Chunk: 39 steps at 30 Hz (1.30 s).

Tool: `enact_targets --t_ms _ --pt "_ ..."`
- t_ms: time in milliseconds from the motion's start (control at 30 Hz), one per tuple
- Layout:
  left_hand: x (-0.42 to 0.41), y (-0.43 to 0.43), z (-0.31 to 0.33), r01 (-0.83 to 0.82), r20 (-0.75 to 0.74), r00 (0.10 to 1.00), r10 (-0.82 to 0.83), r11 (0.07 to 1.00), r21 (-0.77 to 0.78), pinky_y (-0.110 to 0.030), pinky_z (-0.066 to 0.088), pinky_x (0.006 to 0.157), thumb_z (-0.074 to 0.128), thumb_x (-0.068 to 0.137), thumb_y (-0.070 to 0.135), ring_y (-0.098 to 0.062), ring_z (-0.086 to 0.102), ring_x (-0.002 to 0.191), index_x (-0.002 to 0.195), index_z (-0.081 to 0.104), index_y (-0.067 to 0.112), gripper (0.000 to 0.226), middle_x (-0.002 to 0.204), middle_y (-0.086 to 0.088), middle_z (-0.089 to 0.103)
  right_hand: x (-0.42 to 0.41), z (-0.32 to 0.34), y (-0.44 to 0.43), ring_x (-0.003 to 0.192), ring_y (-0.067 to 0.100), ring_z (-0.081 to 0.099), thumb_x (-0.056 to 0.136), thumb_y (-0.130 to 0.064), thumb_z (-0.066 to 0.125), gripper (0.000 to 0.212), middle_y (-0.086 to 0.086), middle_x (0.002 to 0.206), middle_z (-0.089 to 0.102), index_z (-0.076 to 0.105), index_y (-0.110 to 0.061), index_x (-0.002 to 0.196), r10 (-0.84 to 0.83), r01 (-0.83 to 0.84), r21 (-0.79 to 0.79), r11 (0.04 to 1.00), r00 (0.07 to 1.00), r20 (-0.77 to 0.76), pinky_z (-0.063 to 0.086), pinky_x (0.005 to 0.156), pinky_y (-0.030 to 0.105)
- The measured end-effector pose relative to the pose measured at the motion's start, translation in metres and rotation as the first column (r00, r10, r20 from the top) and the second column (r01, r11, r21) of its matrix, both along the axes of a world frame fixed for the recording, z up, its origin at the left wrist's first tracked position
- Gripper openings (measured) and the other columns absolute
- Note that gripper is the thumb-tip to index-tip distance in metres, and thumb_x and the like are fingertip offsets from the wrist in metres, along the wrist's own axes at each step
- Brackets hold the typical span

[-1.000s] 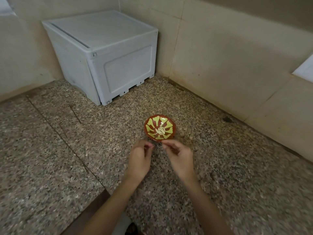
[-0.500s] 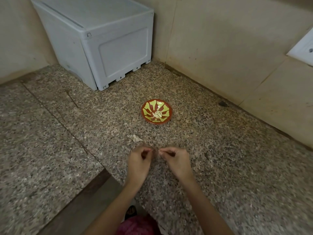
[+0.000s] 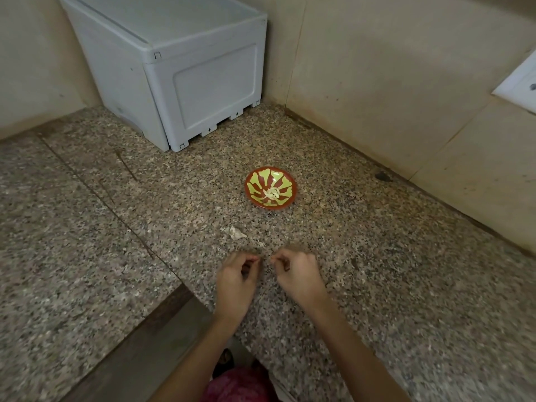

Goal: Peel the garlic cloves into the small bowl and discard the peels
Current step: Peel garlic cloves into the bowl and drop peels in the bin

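Note:
The small red bowl with a yellow-green pattern stands on the speckled stone counter, with a few pale peeled garlic cloves in its middle. A whitish scrap of garlic peel lies on the counter between the bowl and my hands. My left hand and my right hand hover side by side nearer to me than the scrap. Both have curled fingers with thumb and fingertips pinched. A narrow gap separates the two hands. Nothing shows between the fingertips of either hand.
A grey plastic box fills the back left corner against the tiled walls. A white wall plate sits at the right edge. The counter's front edge runs diagonally at lower left, with pink cloth below it.
My hands have drawn back from the bowl's near rim toward me. The peel scrap now lies in view on the counter. My fingertips, which met half a second ago, have parted slightly.

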<state>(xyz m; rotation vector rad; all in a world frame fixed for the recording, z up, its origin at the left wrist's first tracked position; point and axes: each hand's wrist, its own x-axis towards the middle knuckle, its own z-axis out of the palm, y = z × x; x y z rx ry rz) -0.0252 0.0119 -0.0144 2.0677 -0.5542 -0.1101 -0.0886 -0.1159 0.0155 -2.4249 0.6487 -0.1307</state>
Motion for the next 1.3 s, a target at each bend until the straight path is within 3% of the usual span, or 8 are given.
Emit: enact_targets --t_ms 167,333,500,667,767,867,1100,1300 --pt "0.000 0.000 -0.003 0.002 0.025 1.000 -0.002 1.000 0.005 -0.005 0.043 0.072 0.070 0.083 0.003 -0.006 0.058 0.079 0.094 0.072 0.012 0.014 0.090 0.008 0.063 -0.001 -0.005 0.005 0.078 0.008 0.065 0.089 -0.003 0.060 0.017 -0.004 0.088 0.071 0.073 -0.013 0.091 -0.036 0.036 -0.002 0.999 0.999 0.018 0.056 0.080 0.026" --pt "0.002 -0.003 -0.003 0.077 0.062 0.995 -0.077 0.997 0.007 0.000 0.036 0.080 0.071 0.084 0.007 0.000 0.056 0.083 0.101 0.072 0.015 0.018 0.096 0.008 0.067 0.006 0.005 0.000 0.072 0.001 0.066 0.089 -0.007 0.067 0.011 -0.008 0.082 0.072 0.076 -0.014 0.090 -0.174 0.177 0.208 0.962 0.984 -0.032 0.055 0.074 0.015" --pt "0.004 -0.005 0.000 0.149 0.043 0.989 -0.145 0.982 -0.115 -0.011 0.052 0.069 0.069 0.086 0.007 0.003 0.065 0.076 0.107 0.072 0.015 0.023 0.097 0.006 0.073 0.001 0.012 0.000 0.076 0.015 0.072 0.088 -0.007 0.070 0.007 0.004 0.084 0.075 0.075 -0.011 0.092 -0.379 0.330 0.665 0.670 0.922 -0.075 0.060 0.073 0.027" --pt "0.003 -0.007 0.007 0.172 0.143 0.978 -0.153 0.975 -0.137 -0.006 0.050 0.068 0.069 0.085 0.001 0.003 0.065 0.074 0.104 0.073 0.011 0.022 0.096 0.003 0.073 -0.002 0.013 0.007 0.077 0.016 0.071 0.089 -0.001 0.067 0.010 0.011 0.088 0.076 0.073 -0.002 0.097 -0.533 0.358 0.871 0.336 0.835 -0.138 0.058 0.073 0.024" --pt "0.007 -0.007 0.007 0.248 0.252 0.943 -0.219 0.964 -0.091 -0.015 0.054 0.073 0.071 0.083 0.002 -0.003 0.066 0.078 0.104 0.073 0.010 0.022 0.096 0.000 0.073 -0.003 0.015 0.008 0.075 0.015 0.071 0.089 -0.001 0.066 0.009 0.011 0.087 0.076 0.072 0.001 0.096 -0.567 0.351 0.907 0.232 0.807 -0.167 0.056 0.070 0.023" --pt "0.010 -0.008 0.004 0.299 0.306 0.911 -0.275 0.954 -0.033 -0.022 0.054 0.075 0.074 0.081 0.003 -0.009 0.066 0.081 0.102 0.073 0.007 0.022 0.094 -0.003 0.073 -0.003 0.015 0.009 0.073 0.014 0.071 0.090 -0.001 0.065 0.009 0.012 0.087 0.075 0.072 0.002 0.095 -0.594 0.357 0.911 0.209 0.786 -0.171 0.058 0.070 0.024" --pt "0.013 -0.009 0.002 0.334 0.291 0.902 -0.321 0.942 0.002 -0.015 0.050 0.075 0.075 0.079 0.000 -0.013 0.065 0.079 0.100 0.071 0.003 0.022 0.091 -0.007 0.071 -0.003 0.014 0.010 0.081 0.017 0.072 0.090 0.001 0.065 0.007 0.011 0.090 0.075 0.072 -0.001 0.092 -0.600 0.379 0.888 0.261 0.784 -0.158 0.058 0.071 0.023" --pt "0.013 -0.010 0.005 0.234 0.166 0.961 -0.219 0.969 -0.077 0.000 0.044 0.058 0.074 0.079 -0.002 0.008 0.058 0.059 0.098 0.072 0.004 0.020 0.080 0.004 0.070 -0.003 0.011 0.006 0.086 0.019 0.072 0.089 -0.002 0.067 0.008 0.010 0.092 0.076 0.073 -0.002 0.094 -0.575 0.391 0.867 0.310 0.803 -0.156 0.059 0.078 0.026"
